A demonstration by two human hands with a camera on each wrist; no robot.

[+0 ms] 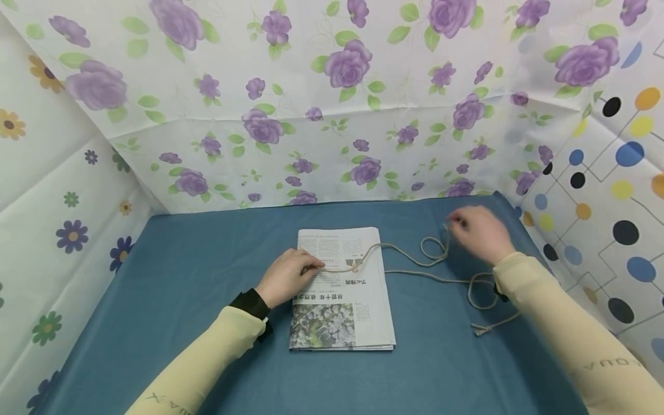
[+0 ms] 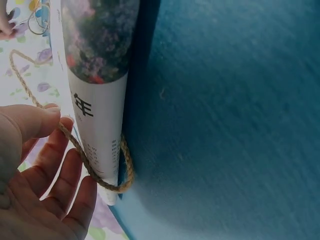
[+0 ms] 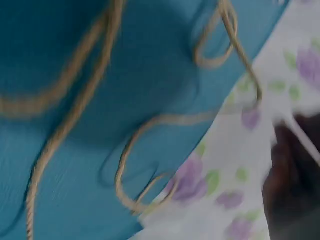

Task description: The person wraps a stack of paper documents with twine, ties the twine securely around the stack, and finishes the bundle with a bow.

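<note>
A folded newspaper (image 1: pixel 370 288) lies on the blue cloth, and a thin tan rope (image 1: pixel 410 272) runs around it. In the left wrist view the rope (image 2: pixel 82 155) loops around the paper's folded edge. My left hand (image 1: pixel 287 276) rests at the newspaper's left side and pinches the rope between thumb and index finger; its other fingers (image 2: pixel 75 162) are loosely bent. Off to the right, my right hand (image 1: pixel 482 233) is raised above the cloth, with a strand of rope at its fingertips. That hand (image 3: pixel 290 170) is blurred and dark in the right wrist view.
Loose coils and a knotted rope end (image 1: pixel 482 329) lie on the blue cloth (image 1: pixel 207 288) right of the newspaper. A purple-flowered sheet (image 1: pixel 311 115) hangs at the back. Patterned sheets flank the table, with daisies on the left and a dotted sheet (image 1: pixel 596 230) on the right.
</note>
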